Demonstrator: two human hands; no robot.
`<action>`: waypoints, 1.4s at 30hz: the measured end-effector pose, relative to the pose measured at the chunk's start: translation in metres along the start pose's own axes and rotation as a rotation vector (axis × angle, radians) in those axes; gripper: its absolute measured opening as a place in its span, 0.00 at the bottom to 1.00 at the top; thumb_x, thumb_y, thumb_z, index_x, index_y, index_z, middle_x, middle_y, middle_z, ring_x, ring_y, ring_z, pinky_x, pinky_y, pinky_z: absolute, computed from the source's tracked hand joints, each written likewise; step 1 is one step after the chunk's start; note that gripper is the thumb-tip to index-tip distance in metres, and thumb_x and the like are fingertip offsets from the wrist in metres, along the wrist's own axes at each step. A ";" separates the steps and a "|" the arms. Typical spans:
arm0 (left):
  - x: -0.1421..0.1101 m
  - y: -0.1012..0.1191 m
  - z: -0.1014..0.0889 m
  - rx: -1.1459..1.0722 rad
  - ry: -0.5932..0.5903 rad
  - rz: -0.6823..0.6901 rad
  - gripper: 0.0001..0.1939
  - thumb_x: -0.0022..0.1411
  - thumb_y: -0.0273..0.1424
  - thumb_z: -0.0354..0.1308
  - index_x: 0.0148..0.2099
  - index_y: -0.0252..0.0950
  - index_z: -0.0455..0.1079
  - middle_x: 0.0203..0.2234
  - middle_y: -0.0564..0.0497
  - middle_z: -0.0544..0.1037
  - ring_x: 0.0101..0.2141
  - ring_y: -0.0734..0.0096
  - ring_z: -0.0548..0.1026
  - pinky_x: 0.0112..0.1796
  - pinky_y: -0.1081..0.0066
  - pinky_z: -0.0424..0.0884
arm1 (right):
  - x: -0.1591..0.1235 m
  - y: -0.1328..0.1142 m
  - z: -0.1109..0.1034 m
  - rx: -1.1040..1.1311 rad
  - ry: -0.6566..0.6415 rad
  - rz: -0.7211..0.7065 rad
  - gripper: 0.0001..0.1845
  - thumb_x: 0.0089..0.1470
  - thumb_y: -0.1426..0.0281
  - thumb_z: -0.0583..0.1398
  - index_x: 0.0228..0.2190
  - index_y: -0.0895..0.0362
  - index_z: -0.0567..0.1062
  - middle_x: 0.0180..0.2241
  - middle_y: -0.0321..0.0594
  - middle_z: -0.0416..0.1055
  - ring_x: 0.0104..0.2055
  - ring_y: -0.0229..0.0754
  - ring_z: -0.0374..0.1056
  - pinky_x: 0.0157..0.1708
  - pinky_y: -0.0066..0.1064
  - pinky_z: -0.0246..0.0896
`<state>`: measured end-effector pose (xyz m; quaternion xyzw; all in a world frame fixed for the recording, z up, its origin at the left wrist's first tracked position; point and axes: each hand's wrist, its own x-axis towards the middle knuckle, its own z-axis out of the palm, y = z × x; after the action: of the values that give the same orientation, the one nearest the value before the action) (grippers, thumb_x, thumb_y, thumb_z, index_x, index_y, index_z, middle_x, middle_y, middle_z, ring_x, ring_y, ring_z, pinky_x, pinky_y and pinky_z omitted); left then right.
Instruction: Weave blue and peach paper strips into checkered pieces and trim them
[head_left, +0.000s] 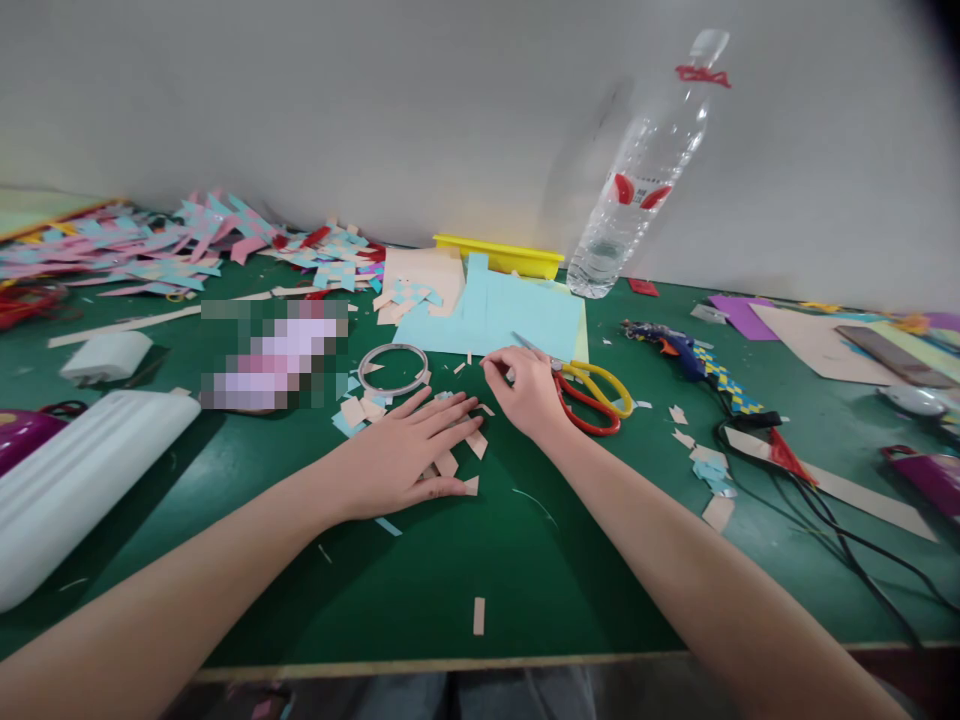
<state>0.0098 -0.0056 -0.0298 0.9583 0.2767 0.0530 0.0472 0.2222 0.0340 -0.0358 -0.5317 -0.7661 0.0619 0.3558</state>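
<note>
My left hand [409,455] lies flat with its fingers spread over paper scraps [476,443], cream and light blue, on the green tabletop. My right hand [525,390] is closed, thumb and fingers pressed together; whatever they pinch, if anything, is hidden. Right beside it lie scissors [592,405] with one red and one yellow handle, their blades partly behind the hand. A silver ring-shaped roll [392,370] sits just beyond my left fingertips. Light blue paper sheets [487,310] lie behind both hands.
A water bottle [637,190] leans against the wall beside a yellow tray [499,258]. Woven paper pieces [150,245] pile up at back left. A glue gun [682,350] with black cables [832,530] lies at right. A long white object [90,480] lies at left.
</note>
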 end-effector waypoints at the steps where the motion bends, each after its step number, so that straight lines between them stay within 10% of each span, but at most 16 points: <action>1: 0.000 -0.001 -0.001 0.004 0.007 0.000 0.35 0.66 0.53 0.40 0.69 0.42 0.44 0.67 0.50 0.48 0.65 0.59 0.47 0.64 0.57 0.34 | 0.000 0.000 0.000 0.003 -0.002 0.003 0.09 0.58 0.69 0.53 0.29 0.54 0.72 0.31 0.36 0.75 0.36 0.41 0.67 0.47 0.40 0.51; 32: 0.001 -0.004 -0.004 0.046 0.058 -0.019 0.32 0.69 0.48 0.39 0.68 0.36 0.48 0.67 0.48 0.47 0.65 0.62 0.46 0.64 0.60 0.33 | 0.000 0.002 0.001 0.012 -0.009 -0.009 0.09 0.58 0.70 0.53 0.29 0.54 0.72 0.30 0.36 0.74 0.35 0.41 0.67 0.47 0.39 0.52; 42: -0.002 -0.008 -0.010 0.041 0.178 -0.185 0.30 0.68 0.47 0.42 0.63 0.33 0.57 0.62 0.42 0.61 0.61 0.57 0.59 0.60 0.55 0.52 | 0.000 0.004 0.003 0.027 0.004 -0.017 0.08 0.57 0.70 0.54 0.29 0.54 0.72 0.31 0.35 0.75 0.34 0.40 0.67 0.46 0.40 0.52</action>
<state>0.0032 0.0005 -0.0209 0.9210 0.3680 0.1276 0.0077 0.2232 0.0367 -0.0401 -0.5206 -0.7689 0.0682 0.3648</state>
